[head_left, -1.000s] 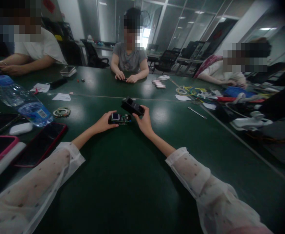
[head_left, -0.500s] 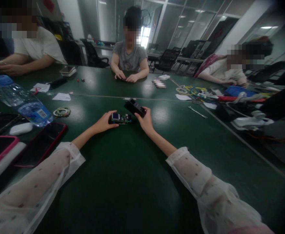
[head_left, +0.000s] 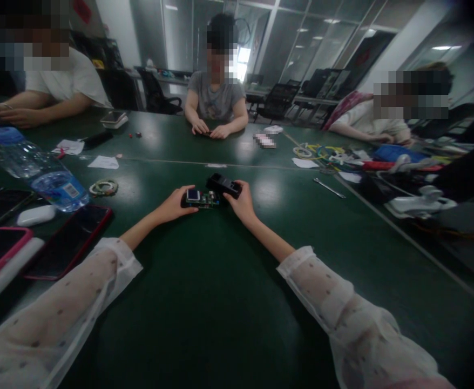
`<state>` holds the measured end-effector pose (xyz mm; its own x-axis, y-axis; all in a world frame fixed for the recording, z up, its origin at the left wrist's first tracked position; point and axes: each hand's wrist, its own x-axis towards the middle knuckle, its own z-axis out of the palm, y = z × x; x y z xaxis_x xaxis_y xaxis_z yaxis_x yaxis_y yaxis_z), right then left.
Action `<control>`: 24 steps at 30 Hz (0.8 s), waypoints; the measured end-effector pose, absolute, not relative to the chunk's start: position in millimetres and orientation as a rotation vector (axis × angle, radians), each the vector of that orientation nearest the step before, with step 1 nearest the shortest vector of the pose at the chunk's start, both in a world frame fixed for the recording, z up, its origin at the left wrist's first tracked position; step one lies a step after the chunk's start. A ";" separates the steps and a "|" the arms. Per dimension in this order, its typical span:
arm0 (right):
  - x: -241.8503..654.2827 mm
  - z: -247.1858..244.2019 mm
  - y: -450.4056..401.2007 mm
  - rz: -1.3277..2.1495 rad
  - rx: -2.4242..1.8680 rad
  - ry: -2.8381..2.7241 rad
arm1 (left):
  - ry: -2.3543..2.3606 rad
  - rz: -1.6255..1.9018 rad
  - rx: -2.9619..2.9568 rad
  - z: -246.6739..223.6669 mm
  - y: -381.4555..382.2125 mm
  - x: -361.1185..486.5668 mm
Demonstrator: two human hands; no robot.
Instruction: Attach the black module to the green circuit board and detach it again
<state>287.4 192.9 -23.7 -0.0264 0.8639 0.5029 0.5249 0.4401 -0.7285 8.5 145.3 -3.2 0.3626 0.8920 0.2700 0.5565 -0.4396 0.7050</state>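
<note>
Worktop [head_left: 221, 302] dark green, glossy, a pale seam [head_left: 172, 161] running across it. Left side: clear bottle [head_left: 26, 162], red-edged phone [head_left: 75, 237], small white case [head_left: 36, 215], coiled loop [head_left: 103, 188]. Farther off, a white paper slip [head_left: 103, 162]. Right: metal wrench [head_left: 328, 187] lying slantwise; beyond it, tangled cables [head_left: 320, 154], yellow among them.

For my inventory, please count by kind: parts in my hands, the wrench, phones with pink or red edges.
Circuit board, in left hand: 1
Black housing, in right hand: 1
Wrench: 1
Pink-edged phone and red-edged phone: 2
Total: 5
</note>
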 end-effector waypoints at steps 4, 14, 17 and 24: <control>288.1 -23.2 191.0 0.413 -1.225 -1.723 | 1.239 0.879 2.122 -2.9 145.4 7.8; 287.4 -18.7 186.3 0.372 -1.256 -1.755 | 1.244 0.876 2.118 1.1 143.6 10.0; 286.9 -18.1 186.0 0.387 -1.258 -1.746 | 1.244 0.884 2.110 1.4 143.5 10.3; 285.5 -18.5 188.4 0.433 -1.241 -1.702 | 1.222 0.922 2.122 0.9 144.4 11.0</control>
<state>285.5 188.4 -18.5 -0.0323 0.8754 0.4823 0.5387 0.4217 -0.7294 11.0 144.4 0.9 0.3615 0.8830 0.2993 0.5299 -0.4587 0.7133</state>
